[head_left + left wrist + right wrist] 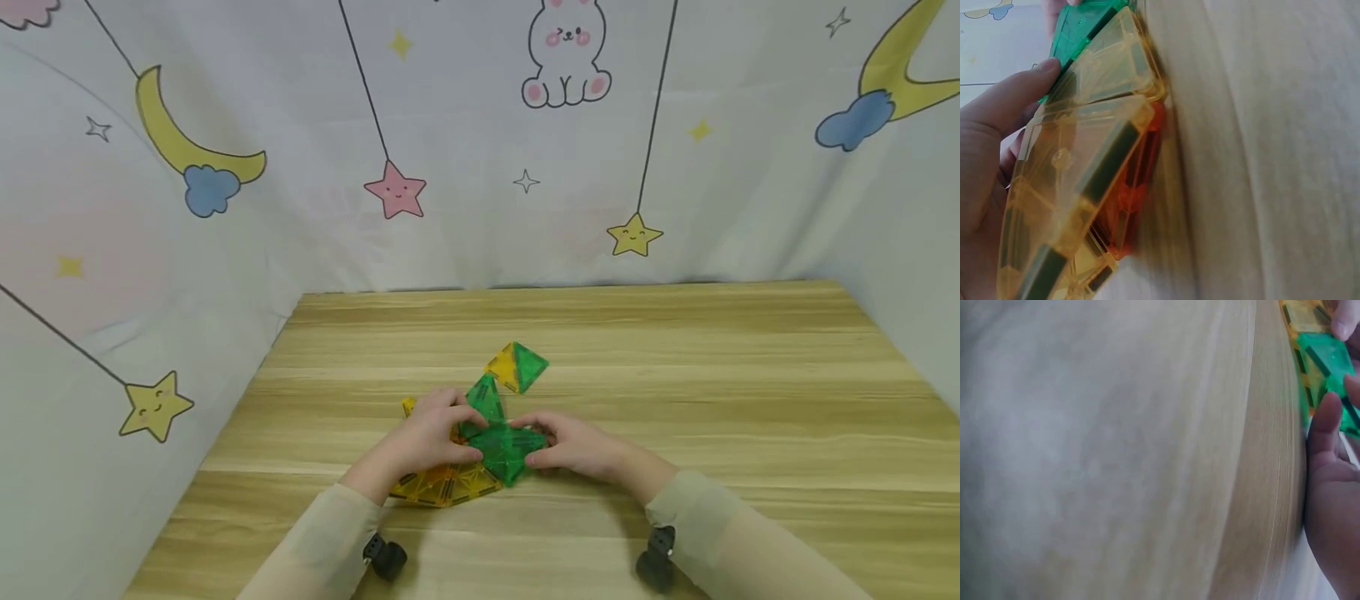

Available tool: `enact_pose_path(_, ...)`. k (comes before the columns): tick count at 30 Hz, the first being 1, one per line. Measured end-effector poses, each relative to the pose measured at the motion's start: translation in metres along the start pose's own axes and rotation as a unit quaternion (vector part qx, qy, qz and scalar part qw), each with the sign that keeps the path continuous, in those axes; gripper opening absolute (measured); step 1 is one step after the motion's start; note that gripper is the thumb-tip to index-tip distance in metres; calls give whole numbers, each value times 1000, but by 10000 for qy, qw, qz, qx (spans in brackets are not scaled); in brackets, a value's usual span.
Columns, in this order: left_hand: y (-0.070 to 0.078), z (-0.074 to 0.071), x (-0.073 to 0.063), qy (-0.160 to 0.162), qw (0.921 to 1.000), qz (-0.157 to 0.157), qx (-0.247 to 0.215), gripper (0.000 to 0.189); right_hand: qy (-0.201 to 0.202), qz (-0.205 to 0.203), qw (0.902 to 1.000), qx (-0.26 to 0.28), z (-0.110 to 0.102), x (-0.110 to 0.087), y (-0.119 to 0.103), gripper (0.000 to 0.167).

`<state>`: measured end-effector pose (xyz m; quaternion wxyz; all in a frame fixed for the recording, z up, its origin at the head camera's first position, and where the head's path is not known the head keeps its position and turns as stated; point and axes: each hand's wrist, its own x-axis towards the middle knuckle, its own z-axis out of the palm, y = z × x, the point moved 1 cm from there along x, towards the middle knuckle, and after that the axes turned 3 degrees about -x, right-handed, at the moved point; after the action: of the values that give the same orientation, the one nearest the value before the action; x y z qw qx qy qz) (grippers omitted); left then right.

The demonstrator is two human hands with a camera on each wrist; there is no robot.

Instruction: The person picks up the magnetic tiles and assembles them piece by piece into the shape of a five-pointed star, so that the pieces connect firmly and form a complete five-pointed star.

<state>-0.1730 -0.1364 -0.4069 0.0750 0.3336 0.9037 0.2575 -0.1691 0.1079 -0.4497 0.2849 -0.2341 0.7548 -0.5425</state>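
Note:
Translucent magnetic tiles with dark strips along their edges form a cluster on the wooden table. Green triangular tiles (507, 458) make up its right side, and yellow tiles (446, 490) spread at the front left. In the left wrist view, an orange tile (1125, 206) shows beneath the yellow ones. My left hand (429, 435) holds the green tiles from the left, thumb (1044, 76) on their edge where they meet the yellow. From the right, my right hand (579, 447) pinches the corner of a green tile (1329, 356) between thumb and fingers.
Farther back on the table (712, 358), a yellow triangle (503, 367) and a green triangle (530, 367) lie joined edge to edge. Behind the table hangs a pale cloth (480, 242) printed with stars, moons and a rabbit. Black wrist cameras sit on both wrists.

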Motion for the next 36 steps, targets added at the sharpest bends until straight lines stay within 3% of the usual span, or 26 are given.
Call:
enact_pose_path(12,-3,2,-2,87,9998,158,-17,28,100,129,9998,98,1,0,-1,51)
enact_pose_path(22,-5,3,-4,174,9992,356,11,23,150,164,9996,-189,1,1,-1,48)
enact_pose_path(27,-6,4,-6,213,9991,376,50,22,59,3,9999,98,-4,3,0,52)
enact_pose_path(32,-9,3,-8,246,9991,338,65,22,783,16,9958,466,-17,7,4,48)
enact_pose_path(36,-10,2,-9,226,9992,319,9,22,1560,223,9874,-155,-25,14,4,42)
